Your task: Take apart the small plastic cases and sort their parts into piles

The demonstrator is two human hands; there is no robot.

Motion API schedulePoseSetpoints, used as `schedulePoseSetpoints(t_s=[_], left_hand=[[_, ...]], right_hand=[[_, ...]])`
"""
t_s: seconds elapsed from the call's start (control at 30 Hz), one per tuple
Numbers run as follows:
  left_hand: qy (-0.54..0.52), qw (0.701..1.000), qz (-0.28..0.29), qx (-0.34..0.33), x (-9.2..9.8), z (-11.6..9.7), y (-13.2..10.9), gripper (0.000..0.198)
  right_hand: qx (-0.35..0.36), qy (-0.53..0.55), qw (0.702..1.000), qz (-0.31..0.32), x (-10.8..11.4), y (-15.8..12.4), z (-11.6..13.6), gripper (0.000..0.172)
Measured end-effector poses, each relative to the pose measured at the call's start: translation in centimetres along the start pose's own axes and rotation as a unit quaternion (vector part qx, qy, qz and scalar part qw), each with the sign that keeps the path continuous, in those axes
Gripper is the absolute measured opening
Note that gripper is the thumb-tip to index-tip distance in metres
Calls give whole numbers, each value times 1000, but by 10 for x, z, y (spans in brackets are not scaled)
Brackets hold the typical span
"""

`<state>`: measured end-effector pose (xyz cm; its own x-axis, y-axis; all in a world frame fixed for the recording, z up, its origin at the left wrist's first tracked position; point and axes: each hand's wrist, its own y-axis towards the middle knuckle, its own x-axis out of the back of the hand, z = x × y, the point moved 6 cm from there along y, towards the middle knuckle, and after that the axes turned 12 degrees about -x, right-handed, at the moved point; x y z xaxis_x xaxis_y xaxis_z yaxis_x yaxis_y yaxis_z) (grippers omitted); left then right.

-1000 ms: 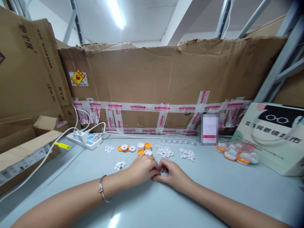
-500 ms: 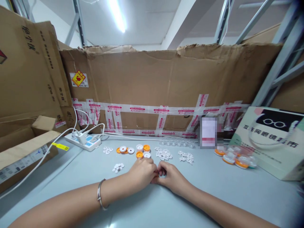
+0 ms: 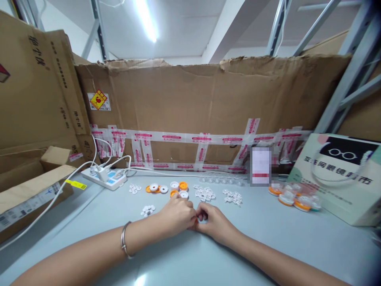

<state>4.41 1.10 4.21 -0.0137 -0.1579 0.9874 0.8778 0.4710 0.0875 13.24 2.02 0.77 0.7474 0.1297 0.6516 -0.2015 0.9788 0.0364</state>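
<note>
My left hand (image 3: 177,214) and my right hand (image 3: 214,222) rest together on the grey table (image 3: 268,238), fingertips meeting around a small part that the fingers hide. A metal bracelet (image 3: 124,240) circles my left wrist. Just beyond the hands lie orange and white round caps (image 3: 179,186), two piles of small white ring pieces (image 3: 204,193) (image 3: 233,196), and small white discs (image 3: 148,209). More orange and white rings (image 3: 155,188) lie to the left.
A white power strip (image 3: 104,176) with plugs and cables sits at the back left. Cardboard walls the back and left. Finished clear pieces with orange bases (image 3: 293,196) lie by a printed bag (image 3: 339,174) at right. An open carton (image 3: 29,190) stands at left.
Both hands stay pressed together at the same spot; my left fingers have shifted slightly over the part. The view has tilted up a little.
</note>
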Motion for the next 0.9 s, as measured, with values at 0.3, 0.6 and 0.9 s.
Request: schedulePoseSetpoints(t_s=[0.3, 0.6, 0.9], left_hand=[[-111, 991, -64, 46, 2, 16, 1, 13], [-58, 983, 135, 109, 44, 55, -31, 13], [-5, 949, 280, 148, 24, 72, -46, 18]], right_hand=[[-7, -1, 1000, 9, 0, 0, 1, 22], [-20, -9, 1000, 12, 2, -1, -3, 23], [-28, -15, 999, 21, 3, -2, 3, 23]])
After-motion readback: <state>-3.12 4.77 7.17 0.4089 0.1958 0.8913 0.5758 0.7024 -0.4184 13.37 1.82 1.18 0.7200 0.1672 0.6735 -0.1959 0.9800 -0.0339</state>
